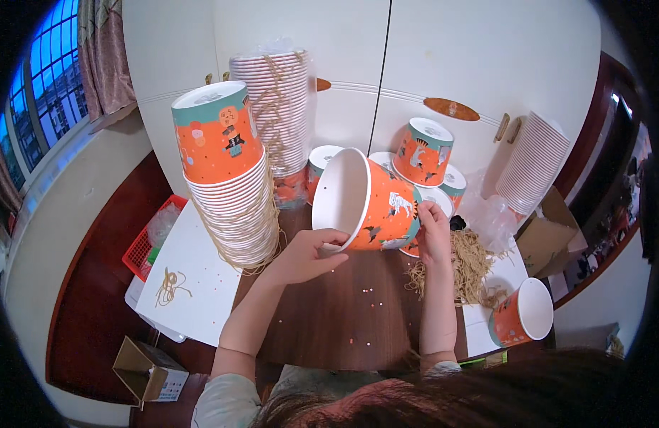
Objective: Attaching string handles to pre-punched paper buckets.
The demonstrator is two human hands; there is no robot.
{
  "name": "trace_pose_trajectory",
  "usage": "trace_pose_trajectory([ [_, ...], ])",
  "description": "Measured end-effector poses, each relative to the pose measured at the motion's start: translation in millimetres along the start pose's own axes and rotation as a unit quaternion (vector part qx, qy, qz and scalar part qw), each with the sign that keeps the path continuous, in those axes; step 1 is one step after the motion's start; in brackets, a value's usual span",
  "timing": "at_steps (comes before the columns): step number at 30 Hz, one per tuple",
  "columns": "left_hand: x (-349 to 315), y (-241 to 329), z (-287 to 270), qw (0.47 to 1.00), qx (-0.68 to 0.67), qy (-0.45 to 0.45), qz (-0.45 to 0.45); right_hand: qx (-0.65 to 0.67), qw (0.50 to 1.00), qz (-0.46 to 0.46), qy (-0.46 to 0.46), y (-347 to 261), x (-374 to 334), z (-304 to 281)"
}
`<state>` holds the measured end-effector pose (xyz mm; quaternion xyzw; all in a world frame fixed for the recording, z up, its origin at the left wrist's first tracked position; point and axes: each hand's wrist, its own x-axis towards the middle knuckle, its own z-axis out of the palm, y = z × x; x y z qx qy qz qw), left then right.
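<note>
Both my hands hold an orange paper bucket (390,214) with a teal band, tilted on its side above the brown table, its white mouth turned to the left. My left hand (304,257) grips the lower rim, fingers at the inside and thumb underneath. At the other end, my right hand (435,232) pinches the edge of the base; whether it also holds a cord cannot be seen. Near my right wrist lies a heap of tan cords (468,267). Behind the held bucket, similar buckets stand upside down, one (423,153) resting on top of others.
At left rises a nested bucket stack (229,207) draped with cords; a taller stack (276,107) is behind it. A loose cord (174,287) lies on the white surface (201,321). One bucket (534,308) lies tipped at right. Cartons (147,374) and a red basket (140,250) flank the table.
</note>
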<state>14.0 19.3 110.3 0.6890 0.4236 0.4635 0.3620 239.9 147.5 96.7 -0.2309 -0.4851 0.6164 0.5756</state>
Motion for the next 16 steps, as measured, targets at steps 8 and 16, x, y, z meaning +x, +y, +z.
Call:
trace_pose_trajectory([
  [8, 1, 1, 4, 0.995, -0.085, 0.033, 0.028, -0.005, 1.000, 0.009, -0.010, 8, 0, 3],
  [16, -4, 22, 8, 0.993, 0.093, 0.021, 0.074, 0.096, 0.992, 0.048, -0.061, 10, 2, -2],
])
